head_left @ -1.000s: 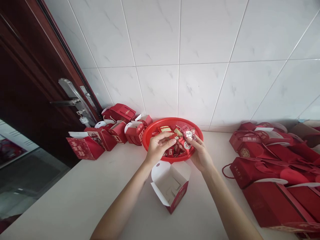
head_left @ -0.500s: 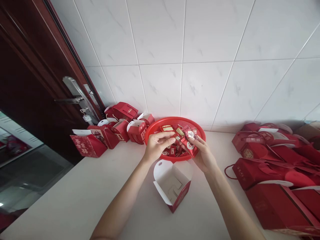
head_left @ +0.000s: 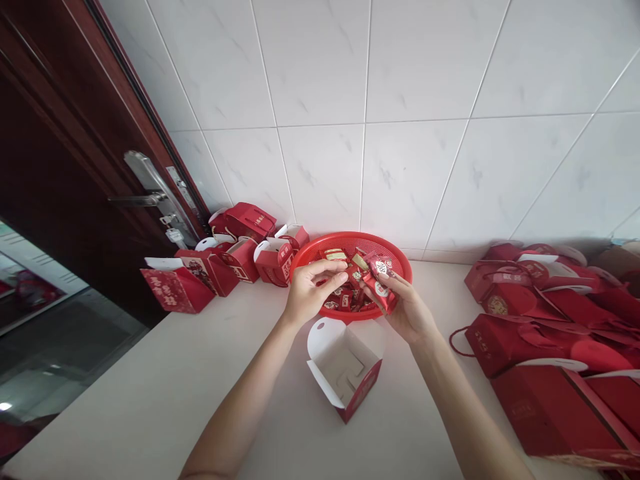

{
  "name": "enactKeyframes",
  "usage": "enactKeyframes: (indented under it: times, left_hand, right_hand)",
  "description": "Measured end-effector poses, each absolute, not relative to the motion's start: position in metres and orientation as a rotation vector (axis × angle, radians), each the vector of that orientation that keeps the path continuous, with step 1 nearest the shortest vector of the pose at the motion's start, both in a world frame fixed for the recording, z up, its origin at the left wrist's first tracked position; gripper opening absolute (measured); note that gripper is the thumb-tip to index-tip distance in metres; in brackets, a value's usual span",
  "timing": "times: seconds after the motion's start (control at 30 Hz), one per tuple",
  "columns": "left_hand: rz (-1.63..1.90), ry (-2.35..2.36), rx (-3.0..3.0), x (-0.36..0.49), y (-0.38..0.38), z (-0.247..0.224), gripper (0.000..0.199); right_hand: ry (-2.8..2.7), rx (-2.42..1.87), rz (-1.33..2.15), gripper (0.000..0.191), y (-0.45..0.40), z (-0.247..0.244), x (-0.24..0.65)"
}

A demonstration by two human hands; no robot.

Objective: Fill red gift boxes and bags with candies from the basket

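since the earlier look, the packets in the right hand [head_left: 413, 310] have shifted a touch to the right and nearer, while the open box [head_left: 367, 392] has stayed put on the table [head_left: 175, 373]. that right hand has its fingers and thumb closed round red packets [head_left: 383, 293], held over the basket [head_left: 395, 251]. the left hand [head_left: 309, 290] is beside them, thumb and fingers drawn close; i can't tell from here whether it's pinching a small piece.

under the hands, more wrapped sweets [head_left: 345, 300] lie in the basket, so there's still a fair pile. just near of it stands the open box, flaps spread, the folded card of its base showing; it's unfastened, and the held packets are outside it.

further out, red boxes [head_left: 183, 290] stand at the left, some with white flaps up, over by the door [head_left: 50, 133]. at the right there's a bigger crowd of boxes [head_left: 560, 407], many looking folded over. what's inside those, i can't see. the tiled wall [head_left: 320, 67] is at the far side.
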State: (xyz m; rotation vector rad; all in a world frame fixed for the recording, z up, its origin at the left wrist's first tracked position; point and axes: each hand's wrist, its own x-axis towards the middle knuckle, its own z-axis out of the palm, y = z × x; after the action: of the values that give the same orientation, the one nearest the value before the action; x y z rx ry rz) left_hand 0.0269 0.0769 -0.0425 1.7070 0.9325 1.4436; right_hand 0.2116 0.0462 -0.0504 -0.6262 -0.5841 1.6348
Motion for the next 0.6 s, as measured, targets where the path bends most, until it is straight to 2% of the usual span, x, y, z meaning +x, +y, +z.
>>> enactKeyframes:
  times: [0.13, 0.23, 0.6]
  left_hand:
    - [1.518, 0.931, 1.971, 0.0243, 0.0731, -0.0409, 0.020]
    - [1.489, 0.915, 2.051, 0.0228, 0.0713, -0.0409, 0.025]
    - [1.146, 0.859, 1.660, 0.0255, 0.0721, -0.0360, 0.035]
  right_hand:
    - [-0.606, -0.634, 1.656, 0.017, 0.0462, -0.0524, 0.2123]
    - [-0.635, -0.650, 1.668, 0.019, 0.0458, -0.0523, 0.2123]
    - [-0.878, -0.648, 1.349, 0.035, 0.0386, -0.0479, 0.2093]
